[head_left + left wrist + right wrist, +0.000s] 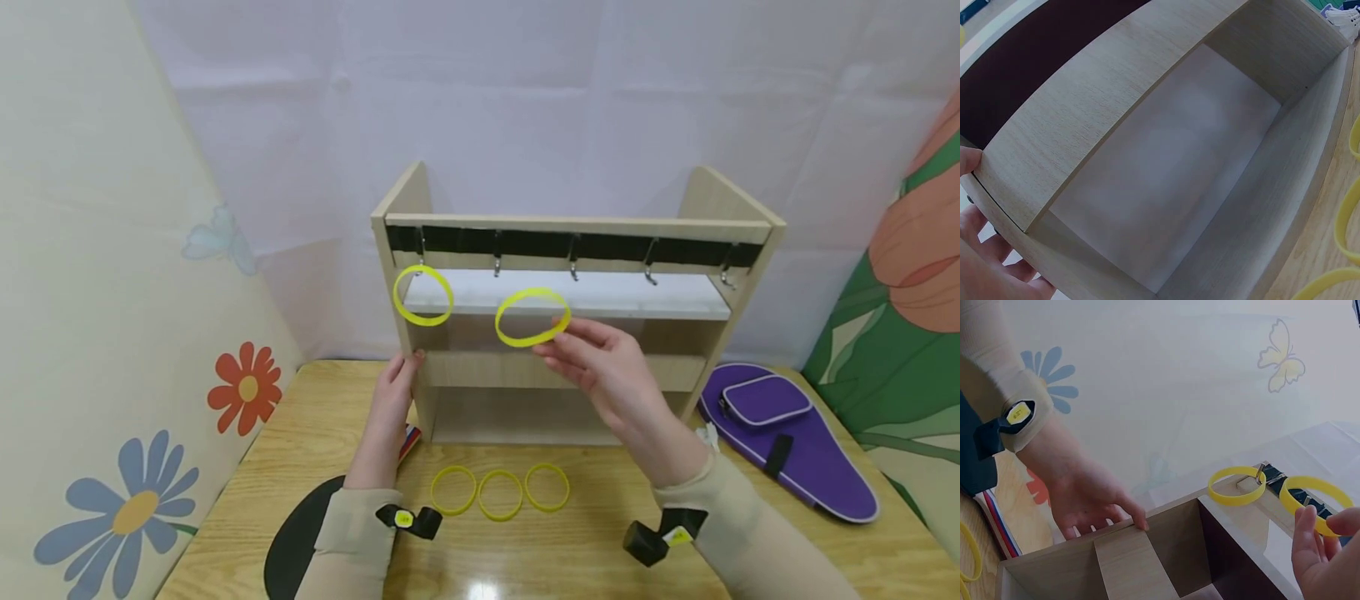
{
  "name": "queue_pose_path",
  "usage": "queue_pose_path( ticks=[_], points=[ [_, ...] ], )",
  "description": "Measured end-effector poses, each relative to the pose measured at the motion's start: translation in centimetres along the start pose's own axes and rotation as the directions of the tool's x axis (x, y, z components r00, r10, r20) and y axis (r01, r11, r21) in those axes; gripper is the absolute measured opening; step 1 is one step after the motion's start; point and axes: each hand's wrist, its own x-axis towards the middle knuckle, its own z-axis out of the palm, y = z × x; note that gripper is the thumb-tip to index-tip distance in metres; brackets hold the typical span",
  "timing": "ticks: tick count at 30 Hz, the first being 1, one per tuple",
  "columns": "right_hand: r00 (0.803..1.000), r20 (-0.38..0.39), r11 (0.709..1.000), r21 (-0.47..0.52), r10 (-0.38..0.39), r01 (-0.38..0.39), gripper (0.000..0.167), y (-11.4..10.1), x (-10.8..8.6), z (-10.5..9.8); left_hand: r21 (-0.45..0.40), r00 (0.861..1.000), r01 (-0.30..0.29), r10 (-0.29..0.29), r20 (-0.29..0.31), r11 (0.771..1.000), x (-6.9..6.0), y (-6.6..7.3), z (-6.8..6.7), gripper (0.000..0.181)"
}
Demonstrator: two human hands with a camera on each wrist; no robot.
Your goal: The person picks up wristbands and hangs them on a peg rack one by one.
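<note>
My right hand (607, 367) pinches a yellow ring (525, 341) at its right side, in front of the small wooden shelf (510, 371). Another yellow ring (423, 322) hangs from the leftmost metal hook on the black strip (536, 242) along the shelf's top front. The hook (497, 254) second from the left carries nothing, and the held ring is below it, apart from it. My left hand (393, 383) grips the shelf's left side panel, thumb at the front edge and fingers outside, as the right wrist view shows. Three more yellow rings (500, 520) lie on the table before the shelf.
On the table's right lies a purple racket case (810, 467), with a white shuttlecock (1342, 22) between it and the shelf. A black rounded object (296, 542) lies partly under my left forearm, near a red, white and blue striped edge (409, 442).
</note>
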Motion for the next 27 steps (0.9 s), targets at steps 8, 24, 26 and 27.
queue_pose_path(
  ticks=[8,24,26,27],
  points=[
    [0.999,-0.022,0.996,0.079,-0.036,0.038,0.030,0.0,0.8,1.6,0.004,1.000,0.004,-0.004,-0.003,1.000,0.0,0.1,0.0,0.051],
    [0.995,-0.090,0.979,0.196,-0.044,0.061,0.033,0.6,2.9,3.3,-0.009,1.000,0.021,-0.021,0.000,1.000,-0.1,0.1,0.0,0.052],
    [0.994,-0.099,0.977,0.203,-0.042,0.061,0.031,0.7,3.1,3.4,-0.010,1.000,0.017,-0.017,0.000,1.000,-0.1,0.1,0.0,0.052],
    [0.994,-0.105,0.977,0.202,-0.040,0.060,0.031,0.8,3.2,3.4,-0.011,1.000,0.013,-0.013,0.001,1.000,-0.1,0.1,0.0,0.052]
  ],
)
